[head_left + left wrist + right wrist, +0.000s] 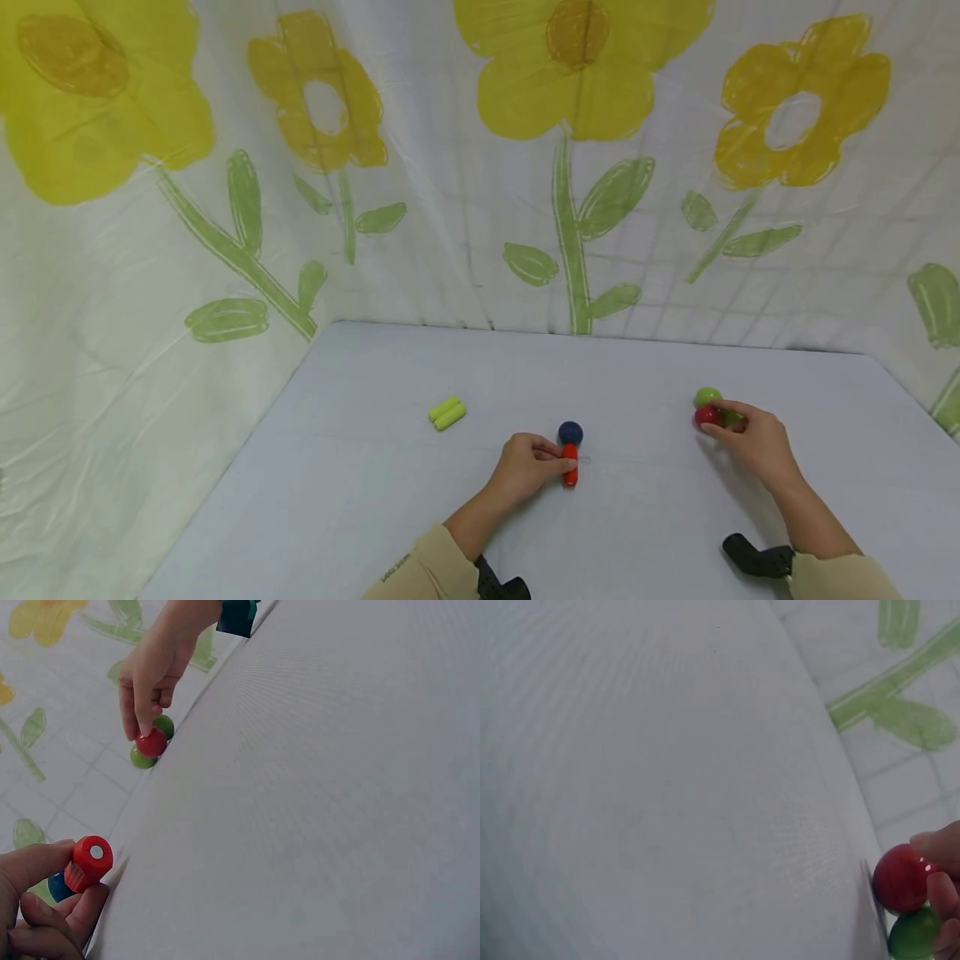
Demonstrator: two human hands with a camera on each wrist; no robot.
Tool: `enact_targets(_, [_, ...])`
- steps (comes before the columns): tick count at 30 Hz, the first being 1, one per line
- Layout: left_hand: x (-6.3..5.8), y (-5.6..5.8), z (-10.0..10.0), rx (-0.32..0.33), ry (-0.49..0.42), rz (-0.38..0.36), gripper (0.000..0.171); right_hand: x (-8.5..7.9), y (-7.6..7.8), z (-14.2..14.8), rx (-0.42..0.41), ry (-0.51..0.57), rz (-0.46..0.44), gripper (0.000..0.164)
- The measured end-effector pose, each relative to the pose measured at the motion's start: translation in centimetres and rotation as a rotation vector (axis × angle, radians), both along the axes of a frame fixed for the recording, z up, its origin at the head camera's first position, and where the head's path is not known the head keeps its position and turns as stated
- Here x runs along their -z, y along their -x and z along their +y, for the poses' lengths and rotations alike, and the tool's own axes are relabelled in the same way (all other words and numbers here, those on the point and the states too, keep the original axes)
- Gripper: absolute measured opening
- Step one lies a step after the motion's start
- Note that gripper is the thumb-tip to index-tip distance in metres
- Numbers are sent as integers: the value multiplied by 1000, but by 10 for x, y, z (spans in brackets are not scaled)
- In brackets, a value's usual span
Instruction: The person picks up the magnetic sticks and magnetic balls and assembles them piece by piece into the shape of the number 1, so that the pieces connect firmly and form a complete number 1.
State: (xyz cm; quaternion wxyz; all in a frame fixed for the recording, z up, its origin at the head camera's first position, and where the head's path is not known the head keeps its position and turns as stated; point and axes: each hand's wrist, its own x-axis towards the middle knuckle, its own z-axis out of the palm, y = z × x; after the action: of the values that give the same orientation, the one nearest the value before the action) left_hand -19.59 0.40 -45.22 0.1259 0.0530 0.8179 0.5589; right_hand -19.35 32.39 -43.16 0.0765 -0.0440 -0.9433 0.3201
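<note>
Left hand (527,465) pinched the red rod (572,477), blue ball (571,432) at its far end. Right hand (759,442) pinched the red ball (707,417), green balls (707,397) close about its fingertips. Judged best: light right pinch, to avoid scattering them.

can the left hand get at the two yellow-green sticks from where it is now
Probably yes: the yellow-green sticks lie beyond the left hand and to its left, with nothing visible between. It pinches the red stick, though, so it may need to release that first.
</note>
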Motion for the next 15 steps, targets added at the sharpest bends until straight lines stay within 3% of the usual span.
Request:
enact_targets(10, [2,1,-1,5,-12,10,21,5,0,-5,-2,12,27,45])
enact_targets(15, [3,1,-1,12,-19,17,21,3,-2,-8,-13,-15,-1,45])
